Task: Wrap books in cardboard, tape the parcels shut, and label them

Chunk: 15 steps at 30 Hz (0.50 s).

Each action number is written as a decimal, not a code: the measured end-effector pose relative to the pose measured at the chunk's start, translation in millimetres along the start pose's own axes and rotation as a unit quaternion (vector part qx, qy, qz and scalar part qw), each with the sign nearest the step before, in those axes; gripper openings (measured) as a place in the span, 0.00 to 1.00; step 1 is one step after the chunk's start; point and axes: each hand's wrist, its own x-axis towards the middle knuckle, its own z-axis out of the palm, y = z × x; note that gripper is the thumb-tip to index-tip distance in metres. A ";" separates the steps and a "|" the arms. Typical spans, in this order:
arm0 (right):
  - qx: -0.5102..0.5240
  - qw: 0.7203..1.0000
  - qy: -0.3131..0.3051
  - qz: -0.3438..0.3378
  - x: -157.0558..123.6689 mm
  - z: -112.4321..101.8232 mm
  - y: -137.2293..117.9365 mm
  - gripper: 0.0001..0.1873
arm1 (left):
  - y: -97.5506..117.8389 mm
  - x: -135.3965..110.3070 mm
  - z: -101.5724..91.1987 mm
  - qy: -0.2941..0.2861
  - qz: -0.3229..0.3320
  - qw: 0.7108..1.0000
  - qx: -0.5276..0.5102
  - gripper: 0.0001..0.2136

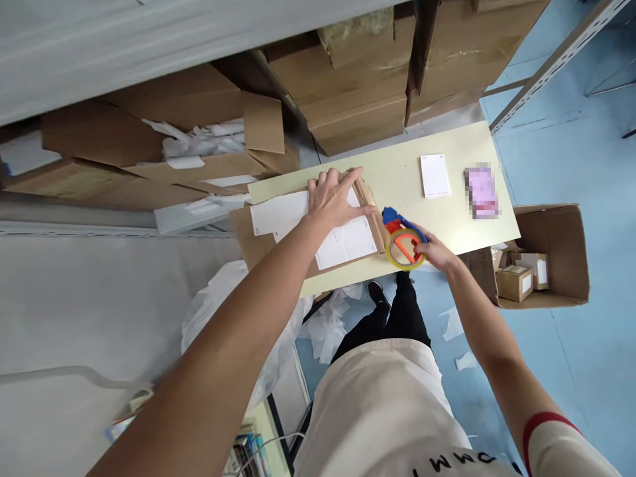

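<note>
My left hand (334, 199) lies with fingers spread on a flat brown cardboard package (370, 199), near its right end. White paper labels (346, 246) lie on top of the package, partly under that hand and forearm. In my right hand (436, 253) is a blue and red tape dispenser (392, 218) with a roll of yellowish tape on it. The dispenser is held just beside the right edge of the package, above the front of the table (397, 189). Whether a strip of tape runs to the package, I cannot tell.
A white label stack (436, 176) and a blurred pink item (481, 191) lie on the table's right part. An open carton (556, 255) with small boxes stands beyond its right end. Large cartons (348, 86) fill the shelf behind; paper scraps (452, 324) litter the blue floor.
</note>
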 end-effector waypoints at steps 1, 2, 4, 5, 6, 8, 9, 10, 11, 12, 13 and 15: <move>-0.008 1.000 0.008 0.011 -18.3 3.9 14.8 0.44 | -0.1 0.6 1.2 0.001 0.000 1.000 -0.002 0.43; -0.011 1.000 0.022 0.017 -36.4 9.3 30.1 0.45 | -0.2 1.0 2.4 0.002 0.000 1.000 -0.004 0.43; -0.008 0.998 0.059 0.019 -68.4 24.1 59.3 0.45 | 0.0 1.0 4.3 0.001 -0.002 1.000 -0.007 0.44; -0.007 0.997 0.074 0.019 -80.5 33.0 72.0 0.44 | 0.5 0.8 4.8 -0.001 -0.004 1.000 -0.009 0.45; -0.005 0.996 0.089 0.016 -89.2 42.5 82.9 0.44 | 1.2 0.7 5.1 -0.002 -0.006 1.000 -0.012 0.45; 0.007 0.994 0.109 0.005 -95.3 60.8 98.0 0.44 | 2.8 0.9 5.0 0.001 -0.011 1.000 -0.022 0.46; 0.016 0.993 0.116 0.000 -92.5 68.4 101.7 0.45 | 3.0 1.6 4.9 0.007 -0.018 0.999 -0.029 0.45; 0.024 0.992 0.123 -0.006 -86.2 74.1 102.8 0.45 | 2.4 2.8 4.9 0.016 -0.031 0.999 -0.038 0.45; 0.031 0.991 0.129 -0.012 -76.6 77.4 100.9 0.45 | 0.4 4.6 5.1 0.027 -0.052 0.997 -0.047 0.45; 0.037 0.990 0.133 -0.019 -64.1 78.0 96.0 0.46 | -3.0 6.8 5.5 0.038 -0.080 0.994 -0.058 0.45; 0.040 0.990 0.136 -0.027 -48.8 75.8 88.0 0.46 | -8.1 9.2 6.2 0.050 -0.112 0.990 -0.071 0.45; 0.037 0.990 0.127 -0.047 -11.3 63.8 62.9 0.46 | -22.4 13.9 7.8 0.074 -0.173 0.977 -0.102 0.48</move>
